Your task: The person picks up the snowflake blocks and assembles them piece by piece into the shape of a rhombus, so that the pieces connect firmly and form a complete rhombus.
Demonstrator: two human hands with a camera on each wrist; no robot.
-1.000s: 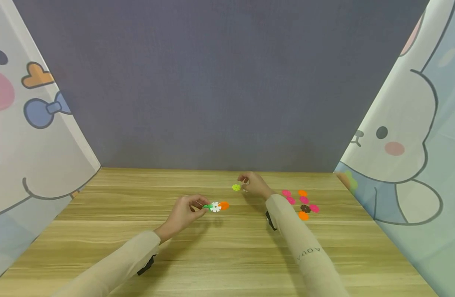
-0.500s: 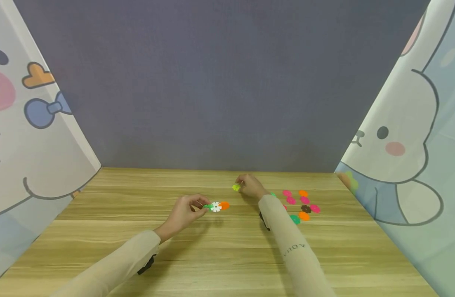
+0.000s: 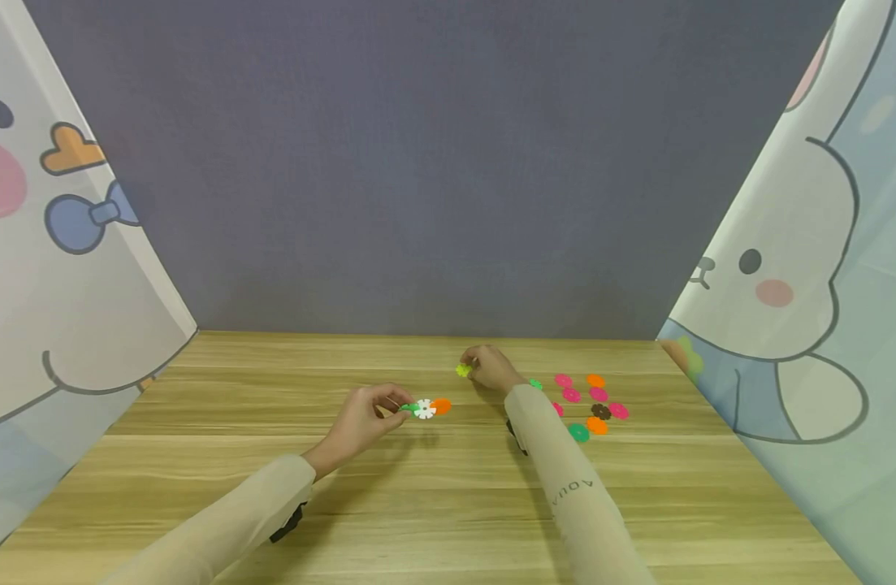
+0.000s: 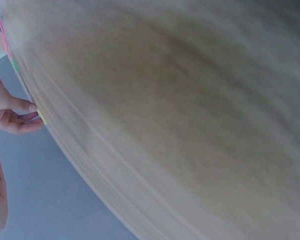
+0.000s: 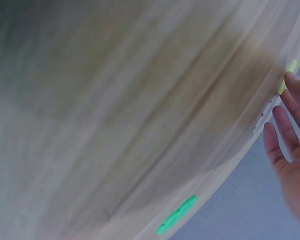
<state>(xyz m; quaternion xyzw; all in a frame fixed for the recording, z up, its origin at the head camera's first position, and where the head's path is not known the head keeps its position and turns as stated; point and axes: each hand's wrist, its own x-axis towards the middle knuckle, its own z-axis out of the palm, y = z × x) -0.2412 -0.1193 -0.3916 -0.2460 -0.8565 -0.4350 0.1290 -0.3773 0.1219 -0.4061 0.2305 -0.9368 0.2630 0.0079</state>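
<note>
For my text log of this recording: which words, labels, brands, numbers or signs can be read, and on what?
"AQUA", as it seems to read: on the right sleeve; small, the letter after the first A unsure.
Left wrist's black device: too small to tell any marking.
Flower-shaped discs: no readable text.
Cartoon-printed side panels: pictures, no readable words.

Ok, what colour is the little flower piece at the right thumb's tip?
The flower piece is bright yellow-green; the head view shows it best.
</note>
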